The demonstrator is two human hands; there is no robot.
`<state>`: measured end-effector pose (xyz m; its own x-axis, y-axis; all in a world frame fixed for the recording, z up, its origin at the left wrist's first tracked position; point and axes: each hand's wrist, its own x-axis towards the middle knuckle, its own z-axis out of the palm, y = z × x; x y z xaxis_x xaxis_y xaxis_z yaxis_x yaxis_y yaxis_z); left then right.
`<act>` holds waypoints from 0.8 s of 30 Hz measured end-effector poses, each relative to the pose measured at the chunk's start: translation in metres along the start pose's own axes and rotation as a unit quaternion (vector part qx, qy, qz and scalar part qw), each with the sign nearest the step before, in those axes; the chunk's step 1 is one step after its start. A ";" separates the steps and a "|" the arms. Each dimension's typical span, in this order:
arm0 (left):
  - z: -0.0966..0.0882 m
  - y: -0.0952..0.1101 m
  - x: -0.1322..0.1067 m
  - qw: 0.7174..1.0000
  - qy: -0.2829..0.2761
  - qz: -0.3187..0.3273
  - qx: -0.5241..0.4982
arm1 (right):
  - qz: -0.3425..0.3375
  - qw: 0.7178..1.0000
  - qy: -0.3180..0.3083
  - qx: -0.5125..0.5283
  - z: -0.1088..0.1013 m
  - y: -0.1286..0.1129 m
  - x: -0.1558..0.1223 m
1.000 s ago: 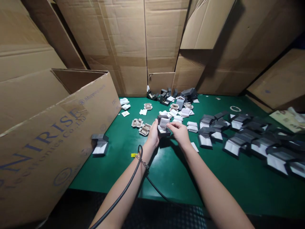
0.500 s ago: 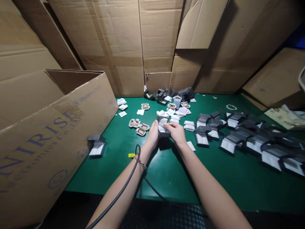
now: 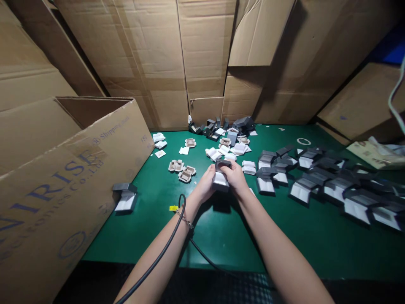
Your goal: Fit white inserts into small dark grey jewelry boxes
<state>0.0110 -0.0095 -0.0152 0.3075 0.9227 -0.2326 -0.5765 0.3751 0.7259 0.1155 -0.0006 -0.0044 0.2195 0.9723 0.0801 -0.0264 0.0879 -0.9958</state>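
Both my hands hold one small dark hinged box with a white lining, a little above the green table. My left hand grips its left side with the fingers closed. My right hand wraps the right side, thumb over the raised lid. A black cable runs along my left forearm, which wears a thin bracelet. Tan inserts lie just left of my hands and white pads lie just beyond them.
A large open cardboard carton stands at the left with one open dark box beside it. Several open dark boxes fill the right of the table. More boxes are heaped at the back against cardboard walls.
My hands have drawn the box nearer and slightly lower. The white piece my right fingers were pressing in now sits inside the box.
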 end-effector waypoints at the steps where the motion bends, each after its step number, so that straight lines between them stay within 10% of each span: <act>1: 0.000 0.000 0.000 1.000 0.007 -0.012 -0.005 | 0.004 1.000 0.001 -0.003 0.000 0.000 0.000; 11: -0.002 0.018 0.000 0.998 0.050 -0.004 -0.031 | 0.046 0.990 -0.073 0.113 -0.001 -0.004 0.004; 17: -0.010 0.025 0.007 0.981 0.162 0.056 -0.093 | -0.075 0.986 0.108 -0.098 -0.020 -0.003 0.011; 24: -0.016 0.020 0.008 0.989 0.111 0.074 -0.060 | -0.132 0.935 0.106 -0.310 -0.030 0.006 0.014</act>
<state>-0.0100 0.0067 -0.0127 0.0477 0.9601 -0.2756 -0.6929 0.2305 0.6832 0.1481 0.0069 -0.0103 0.3284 0.8643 0.3810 0.6129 0.1119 -0.7822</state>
